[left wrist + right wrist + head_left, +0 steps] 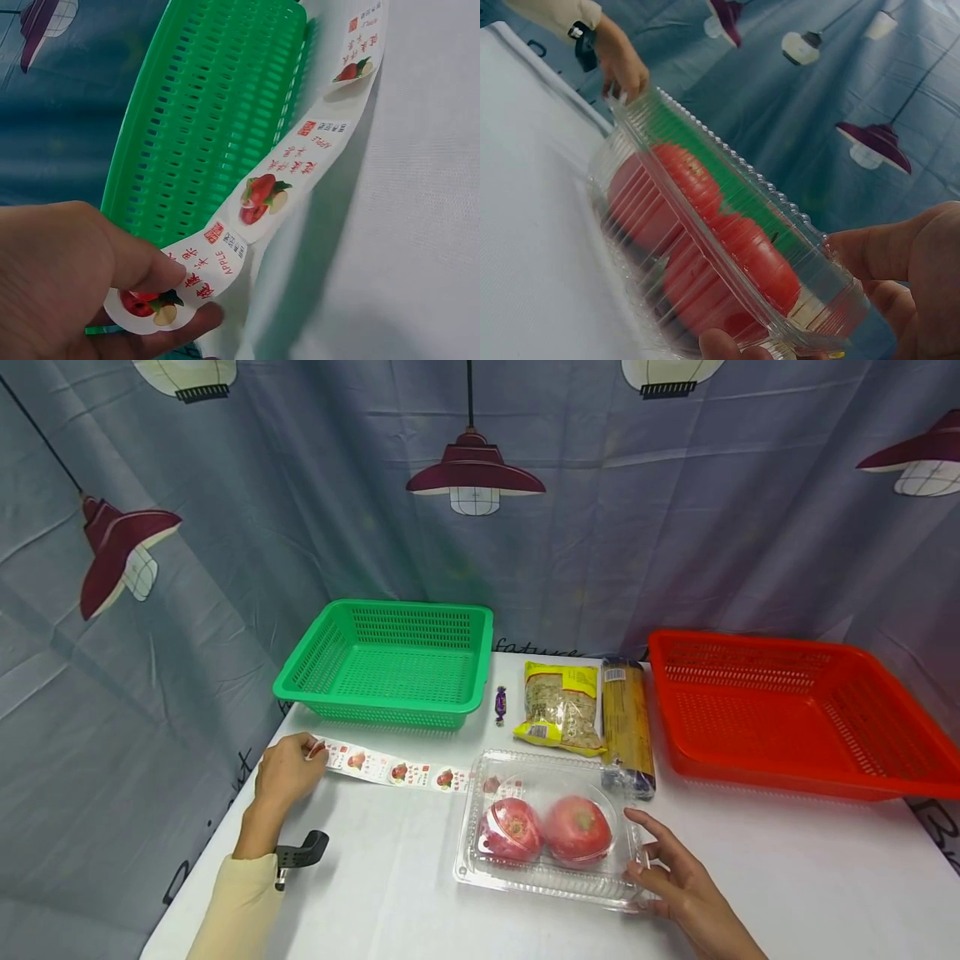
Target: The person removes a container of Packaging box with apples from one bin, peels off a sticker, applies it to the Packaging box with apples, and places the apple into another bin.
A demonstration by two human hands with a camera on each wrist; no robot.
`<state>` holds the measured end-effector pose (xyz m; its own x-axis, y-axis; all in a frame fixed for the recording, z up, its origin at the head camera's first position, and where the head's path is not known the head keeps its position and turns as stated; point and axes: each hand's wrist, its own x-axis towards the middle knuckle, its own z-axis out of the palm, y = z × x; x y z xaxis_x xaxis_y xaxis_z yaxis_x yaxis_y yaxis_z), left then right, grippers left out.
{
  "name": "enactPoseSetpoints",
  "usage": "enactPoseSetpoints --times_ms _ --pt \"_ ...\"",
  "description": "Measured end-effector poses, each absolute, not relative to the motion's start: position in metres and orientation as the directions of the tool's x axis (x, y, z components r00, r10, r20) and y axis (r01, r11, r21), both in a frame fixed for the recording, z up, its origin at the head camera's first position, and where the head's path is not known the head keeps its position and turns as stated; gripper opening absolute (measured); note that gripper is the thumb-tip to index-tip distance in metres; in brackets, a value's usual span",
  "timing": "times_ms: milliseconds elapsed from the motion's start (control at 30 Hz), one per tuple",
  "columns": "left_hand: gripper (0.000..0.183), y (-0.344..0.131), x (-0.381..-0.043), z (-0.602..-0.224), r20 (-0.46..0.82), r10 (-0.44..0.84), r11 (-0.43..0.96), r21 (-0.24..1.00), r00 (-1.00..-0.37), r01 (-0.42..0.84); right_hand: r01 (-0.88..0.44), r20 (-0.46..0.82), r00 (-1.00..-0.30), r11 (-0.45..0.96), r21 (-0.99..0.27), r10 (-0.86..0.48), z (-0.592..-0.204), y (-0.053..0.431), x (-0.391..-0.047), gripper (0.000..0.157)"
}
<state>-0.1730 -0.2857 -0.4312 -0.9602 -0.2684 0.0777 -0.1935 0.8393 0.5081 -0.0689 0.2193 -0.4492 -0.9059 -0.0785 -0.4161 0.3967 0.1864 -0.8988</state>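
My left hand pinches the left end of a strip of white apple labels, printed with red fruit and red writing. In the left wrist view, the thumb lies over the end label of the lifted, bent strip. Rightward, the strip runs to a clear plastic clamshell box, its far end visible through the plastic. Two round red fruits sit side by side inside. At the box's right end my right hand grips the edge between thumb and fingers; the right wrist view shows the closed lid.
A green basket stands behind the strip, a red basket at the back right. Between them lie a purple-wrapped candy, a yellow bag of flakes and a long yellow packet. A grey curtain hangs behind the white table.
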Motion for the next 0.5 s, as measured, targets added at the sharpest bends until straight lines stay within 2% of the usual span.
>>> enactPoseSetpoints --times_ms 300,500 --pt "0.042 -0.2855 -0.1715 -0.429 -0.027 -0.196 0.842 0.508 -0.98 -0.182 0.394 -0.412 -0.908 0.172 -0.903 -0.081 -0.4498 0.219 -0.0679 0.069" --pt "0.016 -0.2851 -0.1723 -0.433 0.102 -0.218 0.841 0.525 -0.971 -0.134 0.381 -0.399 -0.912 0.164 -0.91 -0.095 -0.45 0.2193 -0.068 0.069"
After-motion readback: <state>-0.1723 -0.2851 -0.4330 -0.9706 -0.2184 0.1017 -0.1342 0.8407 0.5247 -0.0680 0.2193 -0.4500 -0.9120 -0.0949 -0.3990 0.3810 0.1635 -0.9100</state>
